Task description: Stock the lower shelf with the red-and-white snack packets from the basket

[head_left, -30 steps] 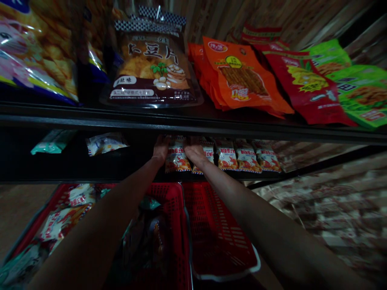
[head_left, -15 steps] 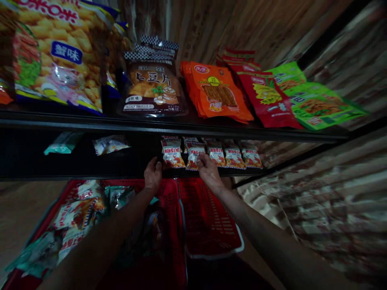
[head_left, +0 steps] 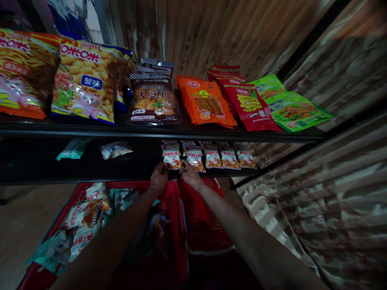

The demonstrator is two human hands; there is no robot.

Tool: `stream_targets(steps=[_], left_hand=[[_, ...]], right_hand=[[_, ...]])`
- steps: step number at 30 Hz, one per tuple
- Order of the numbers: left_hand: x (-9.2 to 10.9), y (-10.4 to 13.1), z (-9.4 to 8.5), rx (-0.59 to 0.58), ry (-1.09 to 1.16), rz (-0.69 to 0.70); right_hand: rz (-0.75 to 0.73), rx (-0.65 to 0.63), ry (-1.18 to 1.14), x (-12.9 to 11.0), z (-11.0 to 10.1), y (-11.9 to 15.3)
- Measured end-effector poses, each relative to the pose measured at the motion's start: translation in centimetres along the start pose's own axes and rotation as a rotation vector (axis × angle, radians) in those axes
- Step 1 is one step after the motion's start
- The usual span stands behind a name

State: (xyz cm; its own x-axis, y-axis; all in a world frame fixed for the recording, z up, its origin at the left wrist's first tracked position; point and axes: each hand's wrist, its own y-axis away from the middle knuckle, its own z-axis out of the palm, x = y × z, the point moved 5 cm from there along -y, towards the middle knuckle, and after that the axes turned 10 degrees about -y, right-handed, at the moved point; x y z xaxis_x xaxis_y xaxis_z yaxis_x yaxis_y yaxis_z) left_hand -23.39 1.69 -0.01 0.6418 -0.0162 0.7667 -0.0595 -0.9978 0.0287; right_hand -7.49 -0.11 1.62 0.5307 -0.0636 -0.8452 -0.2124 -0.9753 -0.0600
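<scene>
Small white-and-orange snack packets with red lettering stand in a row on the lower shelf. My left hand [head_left: 159, 177] is at the lower left edge of the leftmost packet [head_left: 172, 156], fingers loosely bent and apart. On that packet's other side is my right hand [head_left: 191, 175], fingers apart, the index reaching up between it and the second packet [head_left: 194, 157]. Both hands seem to touch the leftmost packet's lower edges, without a clear grip. To the left on this shelf lie a teal packet [head_left: 73, 149] and a white packet [head_left: 116, 150].
Below the shelf, a red basket [head_left: 177, 225] holds several teal and white snack packets. A second red basket [head_left: 205, 241] is at its right. The upper shelf [head_left: 151, 132] carries larger snack bags. A crumpled patterned covering [head_left: 317, 201] hangs at the right.
My right hand has moved left, from the second packet to the leftmost packet's right side. My left hand has come slightly closer to that packet. The view has shifted, showing more on the left.
</scene>
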Motion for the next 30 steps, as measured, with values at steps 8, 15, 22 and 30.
stream_targets(steps=[8, 15, 22, 30], left_hand=[[-0.7, -1.6, 1.0, -0.047, 0.109, -0.084], [-0.9, -1.7, 1.1, -0.024, 0.076, -0.065], [-0.8, -1.5, 1.0, 0.013, -0.015, 0.009], [-0.9, -1.8, 0.9, 0.064, -0.069, 0.037]], right_hand=[[0.056, -0.019, 0.011, 1.2, 1.0, -0.8], [0.085, -0.04, 0.018, 1.0, 1.6, 0.0], [0.1, -0.095, 0.147, -0.2, 1.6, 0.2], [0.031, -0.072, 0.229, 0.0, 2.3, 0.6]])
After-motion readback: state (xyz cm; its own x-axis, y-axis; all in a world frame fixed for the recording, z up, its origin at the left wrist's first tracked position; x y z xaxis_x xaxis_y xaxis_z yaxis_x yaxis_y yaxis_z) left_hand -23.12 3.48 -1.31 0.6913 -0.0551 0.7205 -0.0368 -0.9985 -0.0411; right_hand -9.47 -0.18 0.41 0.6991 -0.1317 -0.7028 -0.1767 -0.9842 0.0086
